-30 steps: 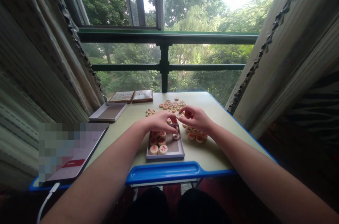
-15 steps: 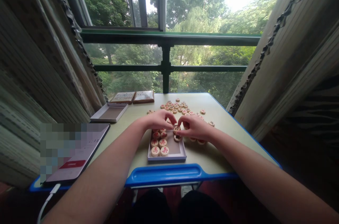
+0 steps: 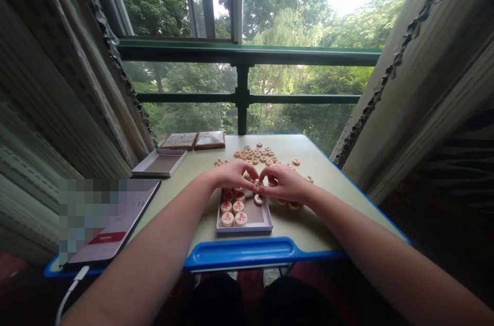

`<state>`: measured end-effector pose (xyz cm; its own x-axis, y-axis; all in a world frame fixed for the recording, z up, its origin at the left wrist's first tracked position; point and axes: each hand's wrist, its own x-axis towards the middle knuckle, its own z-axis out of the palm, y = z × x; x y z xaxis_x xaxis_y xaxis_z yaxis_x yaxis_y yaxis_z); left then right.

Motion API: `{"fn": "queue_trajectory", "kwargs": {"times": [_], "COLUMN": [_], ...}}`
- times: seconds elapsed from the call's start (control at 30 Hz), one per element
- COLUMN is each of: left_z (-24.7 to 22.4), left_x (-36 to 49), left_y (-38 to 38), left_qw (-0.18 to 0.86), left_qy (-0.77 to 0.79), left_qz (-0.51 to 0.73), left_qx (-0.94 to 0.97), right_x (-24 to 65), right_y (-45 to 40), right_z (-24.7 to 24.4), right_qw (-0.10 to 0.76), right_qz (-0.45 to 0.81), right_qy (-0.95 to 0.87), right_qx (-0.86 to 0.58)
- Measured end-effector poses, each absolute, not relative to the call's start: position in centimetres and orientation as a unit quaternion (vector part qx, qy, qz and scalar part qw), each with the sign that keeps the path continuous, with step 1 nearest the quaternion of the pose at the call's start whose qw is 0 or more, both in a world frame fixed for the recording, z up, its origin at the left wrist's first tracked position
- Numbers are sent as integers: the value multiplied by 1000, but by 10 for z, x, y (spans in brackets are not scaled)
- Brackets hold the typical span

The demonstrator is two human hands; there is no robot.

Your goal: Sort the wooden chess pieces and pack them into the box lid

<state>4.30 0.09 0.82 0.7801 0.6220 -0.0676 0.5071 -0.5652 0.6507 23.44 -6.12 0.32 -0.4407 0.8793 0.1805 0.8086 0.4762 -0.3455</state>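
Over the shallow white box, my left hand and my right hand meet with curled fingers. Between their fingertips is a round wooden Chinese chess piece with dark marking, gripped from both sides. Just below it another dark-marked piece lies in the box. Red-lettered pieces stand in two columns along the box's left side, among them a front piece. My left hand covers the far left part of the box.
Many loose chess pieces lie beyond my hands on the table. At the left are an empty-looking box lid, two flat wooden-edged cases and a tablet with a white cable. A blue tray edge runs along the front.
My fingertips have drawn closer together around the upper dark-marked piece, which now sits between both hands. The lower dark piece shows more fully as my right fingers have lifted from it.
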Motion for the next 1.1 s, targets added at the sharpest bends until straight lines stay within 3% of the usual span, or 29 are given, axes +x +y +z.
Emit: {"fn": "queue_trajectory", "kwargs": {"times": [0.53, 0.77, 0.97, 1.1], "left_z": [11, 15, 15, 17], "left_x": [42, 42, 42, 42], "left_y": [-1, -3, -3, -6], "left_qw": [348, 348, 358, 353], "left_qy": [335, 342, 345, 346], "left_qz": [77, 73, 71, 74], "left_qx": [872, 870, 864, 866], "right_x": [238, 244, 255, 259], "right_y": [-63, -58, -48, -43], "right_z": [8, 5, 5, 0], "right_qw": [172, 218, 336, 338], "right_qz": [125, 110, 42, 10], "right_qy": [-848, -856, -791, -781], "right_qx": [-485, -456, -510, -525]}}
